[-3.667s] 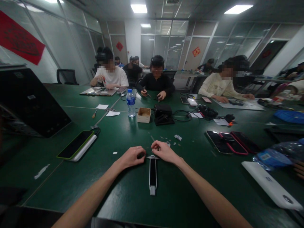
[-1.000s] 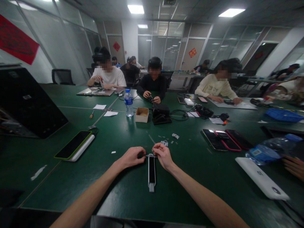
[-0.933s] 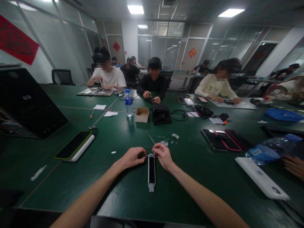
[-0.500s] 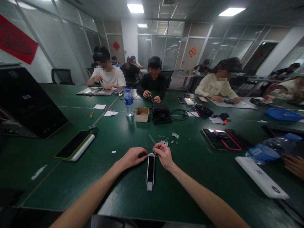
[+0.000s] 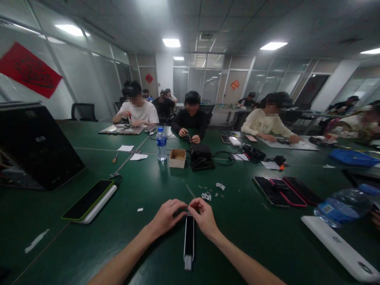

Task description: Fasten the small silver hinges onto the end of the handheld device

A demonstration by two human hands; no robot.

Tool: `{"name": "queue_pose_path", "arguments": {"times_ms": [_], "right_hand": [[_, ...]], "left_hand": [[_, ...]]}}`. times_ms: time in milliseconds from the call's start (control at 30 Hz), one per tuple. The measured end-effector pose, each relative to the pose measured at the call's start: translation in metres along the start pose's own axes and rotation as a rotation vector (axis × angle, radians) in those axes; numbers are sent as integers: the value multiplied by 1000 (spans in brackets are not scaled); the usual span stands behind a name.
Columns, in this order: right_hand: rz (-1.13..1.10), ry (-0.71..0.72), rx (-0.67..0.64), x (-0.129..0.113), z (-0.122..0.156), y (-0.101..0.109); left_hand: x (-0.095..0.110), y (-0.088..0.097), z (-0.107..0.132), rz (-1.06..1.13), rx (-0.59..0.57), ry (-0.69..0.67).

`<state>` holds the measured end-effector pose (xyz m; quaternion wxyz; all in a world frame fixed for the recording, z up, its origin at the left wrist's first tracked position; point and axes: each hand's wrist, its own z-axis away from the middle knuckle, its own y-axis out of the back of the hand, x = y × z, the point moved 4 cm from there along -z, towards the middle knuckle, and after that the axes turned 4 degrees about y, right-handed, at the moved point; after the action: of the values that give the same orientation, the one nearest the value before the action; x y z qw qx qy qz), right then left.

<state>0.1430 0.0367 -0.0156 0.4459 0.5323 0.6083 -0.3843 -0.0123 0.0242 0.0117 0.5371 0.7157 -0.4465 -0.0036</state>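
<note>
My left hand (image 5: 168,217) and my right hand (image 5: 203,217) meet at the upper end of a long black-and-white bar-shaped device (image 5: 189,241), which lies lengthwise on the dark green table (image 5: 89,245). Fingers of both hands curl around that end and hide whatever they pinch there. Just beyond my right hand lies a small metal bracket (image 5: 206,196). A white metal piece (image 5: 220,186) and several tiny parts are scattered beside it.
Ahead stand a water bottle (image 5: 161,144), a small cardboard box (image 5: 177,158) and a black device with cables (image 5: 201,157). Several phones (image 5: 279,191) lie to the right, and a black laptop (image 5: 38,146) stands left. Co-workers sit across the table, handling small items.
The view has tilted up, so the table sits lower in the frame. My hands have closed in over the bar's upper end, now covering the metal crosspiece seen there earlier.
</note>
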Motion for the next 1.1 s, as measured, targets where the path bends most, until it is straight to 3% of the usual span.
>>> {"name": "queue_pose_path", "arguments": {"times_ms": [133, 233, 400, 567, 800, 1100], "right_hand": [[105, 33, -57, -1, 1, -5], [142, 45, -76, -4, 1, -6], [401, 165, -124, -22, 3, 5], [752, 354, -334, -37, 4, 25], [965, 217, -539, -42, 3, 33], [973, 171, -552, -40, 3, 28]], "left_hand": [[-1, -5, 2, 33, 99, -86], [-4, -5, 2, 75, 105, -107], [-10, 7, 1, 50, -83, -9], [-20, 12, 4, -40, -284, 169], [-18, 2, 3, -4, -298, 194], [-21, 1, 5, 31, -308, 208]]}}
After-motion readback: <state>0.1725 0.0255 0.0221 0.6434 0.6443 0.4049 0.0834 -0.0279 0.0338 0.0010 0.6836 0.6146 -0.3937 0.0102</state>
